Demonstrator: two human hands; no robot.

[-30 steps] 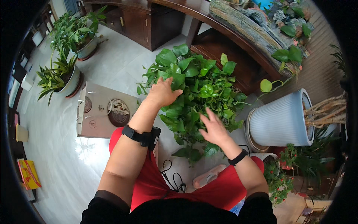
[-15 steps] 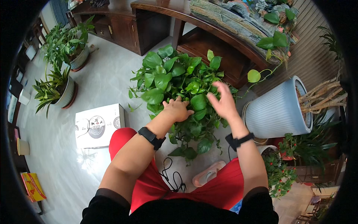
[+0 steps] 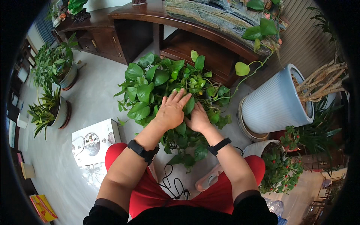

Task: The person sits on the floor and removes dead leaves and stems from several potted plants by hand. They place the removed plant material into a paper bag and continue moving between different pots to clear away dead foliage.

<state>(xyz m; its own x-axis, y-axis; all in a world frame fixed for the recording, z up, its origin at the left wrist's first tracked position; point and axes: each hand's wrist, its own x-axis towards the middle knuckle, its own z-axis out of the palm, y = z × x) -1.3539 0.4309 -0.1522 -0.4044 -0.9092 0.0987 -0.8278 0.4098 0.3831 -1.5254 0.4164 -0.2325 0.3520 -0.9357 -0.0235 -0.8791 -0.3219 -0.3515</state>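
A bushy green pothos plant [image 3: 157,80] with broad glossy leaves stands on the floor in front of me. My left hand [image 3: 171,109] lies flat on its foliage, fingers spread over the leaves near the middle. My right hand [image 3: 197,119] is just beside it, partly tucked under the left hand's fingers and buried among the leaves; I cannot see what its fingers do. Both wrists wear black bands. The plant's pot is hidden by the leaves.
A large ribbed pale-blue pot [image 3: 275,103] with thick roots stands at the right. A small red-berried plant [image 3: 279,170] sits below it. A white box [image 3: 93,141] lies at my left knee. Potted plants [image 3: 52,108] line the left; a dark wooden cabinet [image 3: 123,30] is behind.
My hands have come together over the middle of the plant; the right hand dropped from the upper leaves down beside the left. The view has tilted a little.
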